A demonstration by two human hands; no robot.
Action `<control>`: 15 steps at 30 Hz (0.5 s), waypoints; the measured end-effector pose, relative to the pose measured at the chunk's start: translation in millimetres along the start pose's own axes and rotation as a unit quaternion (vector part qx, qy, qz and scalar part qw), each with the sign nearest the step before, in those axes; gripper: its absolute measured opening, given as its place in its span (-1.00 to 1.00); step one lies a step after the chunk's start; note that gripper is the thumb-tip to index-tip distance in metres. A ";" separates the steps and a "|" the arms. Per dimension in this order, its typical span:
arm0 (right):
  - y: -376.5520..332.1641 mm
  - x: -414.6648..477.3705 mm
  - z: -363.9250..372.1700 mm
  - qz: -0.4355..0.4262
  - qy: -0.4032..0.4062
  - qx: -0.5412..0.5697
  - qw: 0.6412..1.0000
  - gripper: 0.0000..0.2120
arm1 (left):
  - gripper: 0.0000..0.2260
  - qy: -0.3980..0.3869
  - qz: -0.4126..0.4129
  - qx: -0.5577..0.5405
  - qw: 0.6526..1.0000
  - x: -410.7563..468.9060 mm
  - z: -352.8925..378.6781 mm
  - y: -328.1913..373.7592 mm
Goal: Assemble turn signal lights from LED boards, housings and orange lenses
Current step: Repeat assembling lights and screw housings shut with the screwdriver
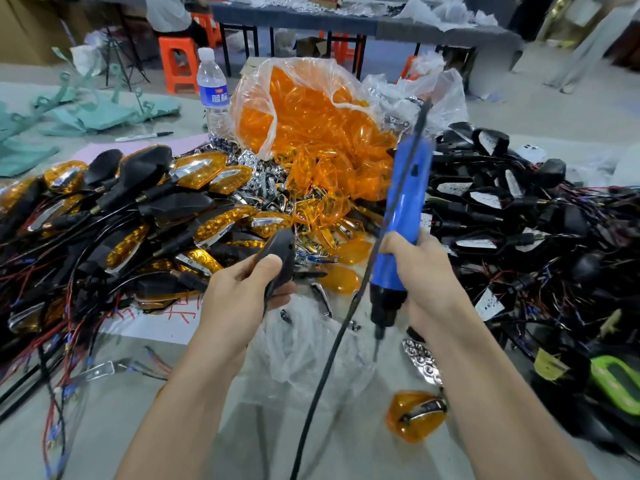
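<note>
My left hand [242,289] grips a black turn signal housing [282,258], its back side turned toward me. My right hand [426,275] holds a blue electric screwdriver [403,216] upright, bit pointing down, its black cord [332,348] trailing toward me. The two are apart by a hand's width. A clear bag of orange lenses [311,116] stands behind them. Finished lights with orange lenses [145,209] lie heaped at the left. Black housings with white LED boards [502,209] and wires pile up at the right.
One orange lens with a chrome insert [415,417] lies near my right forearm, a chrome reflector [422,362] just above it. A water bottle [212,91] stands behind the heap, a marker pen [143,136] to its left. A green-edged object [613,386] sits far right.
</note>
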State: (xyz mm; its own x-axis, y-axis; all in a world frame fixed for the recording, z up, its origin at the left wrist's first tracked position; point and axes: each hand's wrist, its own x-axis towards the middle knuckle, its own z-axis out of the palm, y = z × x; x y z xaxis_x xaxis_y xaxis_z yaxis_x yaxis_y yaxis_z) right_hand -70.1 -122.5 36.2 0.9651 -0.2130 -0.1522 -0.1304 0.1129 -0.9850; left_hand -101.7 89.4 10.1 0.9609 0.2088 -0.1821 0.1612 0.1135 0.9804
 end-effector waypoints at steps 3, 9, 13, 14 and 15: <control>-6.5 -4.8 2.9 -0.031 -0.050 0.155 0.986 -0.68 | -0.85 -0.001 0.005 0.022 1.000 -3.5 2.1 -2.9; -6.9 -4.1 9.2 0.045 -0.046 0.393 0.917 -0.78 | -0.82 0.019 0.021 0.059 0.998 -10.4 -0.8 -5.1; 0.0 -4.1 4.9 0.080 -0.038 0.449 0.889 -0.79 | -0.80 0.037 0.030 0.086 0.995 -11.3 -1.2 -4.0; 0.4 -4.3 3.8 0.079 -0.039 0.463 0.882 -0.78 | -0.85 0.039 0.031 0.088 0.995 -11.7 -1.1 -3.8; 1.1 -3.7 2.8 0.075 -0.040 0.477 0.875 -0.77 | -0.83 0.040 0.033 0.091 0.994 -11.5 -1.2 -3.9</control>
State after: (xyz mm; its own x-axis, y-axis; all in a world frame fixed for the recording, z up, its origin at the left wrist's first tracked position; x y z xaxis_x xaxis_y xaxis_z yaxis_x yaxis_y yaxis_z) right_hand -73.2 -118.9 35.9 0.9714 -0.0624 -0.2293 -0.0444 0.9004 -0.4327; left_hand -113.7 87.7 8.2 0.9508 0.2880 -0.1142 0.1428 -0.0802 0.9865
